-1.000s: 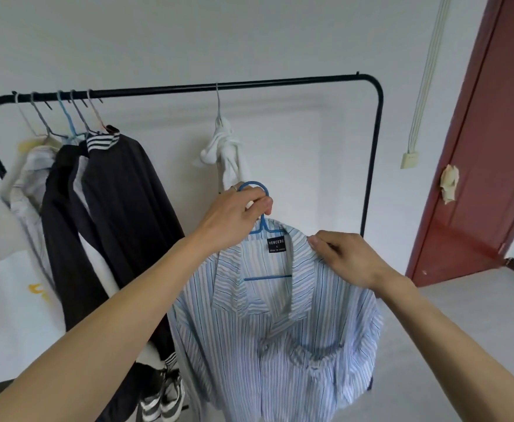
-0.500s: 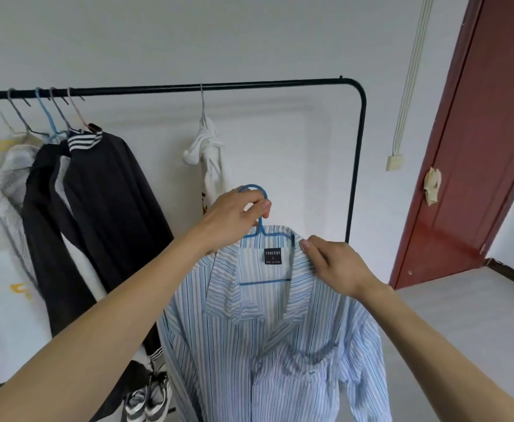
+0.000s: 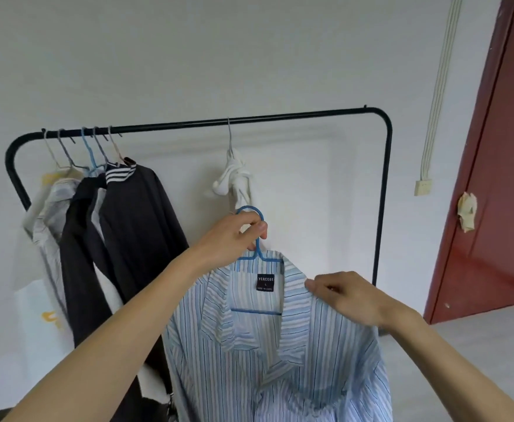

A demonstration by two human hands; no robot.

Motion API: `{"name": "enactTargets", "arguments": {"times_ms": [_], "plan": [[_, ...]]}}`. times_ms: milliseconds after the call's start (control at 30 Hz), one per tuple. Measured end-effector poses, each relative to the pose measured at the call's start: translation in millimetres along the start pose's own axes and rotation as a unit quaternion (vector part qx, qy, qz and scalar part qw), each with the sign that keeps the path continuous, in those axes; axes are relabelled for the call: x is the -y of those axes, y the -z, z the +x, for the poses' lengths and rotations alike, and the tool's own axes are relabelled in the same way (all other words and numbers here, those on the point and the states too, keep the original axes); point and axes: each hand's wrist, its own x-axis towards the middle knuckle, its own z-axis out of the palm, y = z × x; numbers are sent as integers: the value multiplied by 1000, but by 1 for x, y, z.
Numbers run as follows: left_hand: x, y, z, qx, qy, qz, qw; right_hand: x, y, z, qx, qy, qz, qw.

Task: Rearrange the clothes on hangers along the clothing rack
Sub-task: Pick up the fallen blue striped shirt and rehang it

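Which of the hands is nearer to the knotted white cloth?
Left. The left hand holds the blue hanger hook just below the white cloth; the right hand pinches the striped shirt collar, lower.

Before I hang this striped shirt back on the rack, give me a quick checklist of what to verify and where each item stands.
1. Left hand grips blue hanger at its neck: ok.
2. Right hand holds striped shirt at the shoulder: ok.
3. Shirt seated on hanger: ok at collar, lower part cannot tell.
4. Free rail right of white knotted garment: ok.
5. Hook on rail: not ok, below it.
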Motion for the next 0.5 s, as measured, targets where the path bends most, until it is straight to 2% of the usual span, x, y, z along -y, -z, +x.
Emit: {"name": "enactTargets", "arguments": {"times_ms": [67,133,200,267,300,400,500], "plan": [[15,11,4,-21,4,19,1000,20,-3,12,44,-14,31,998],[36,24,7,-46,15,37,998,37,-10,32,39,-41,65,996],[65,42,8,-17,38,72,997,50,-16,54,28,-87,109,990],[93,65,4,11,81,164,983,67,-20,78,41,-134,188,972],[107,78,2,-3,102,224,969,78,-22,90,41,-136,228,963],[134,121,-1,-137,114,360,916,121,-25,124,21,-79,254,964],[159,157,6,-221,150,388,882,162,-31,165,-20,-35,275,961]]}}
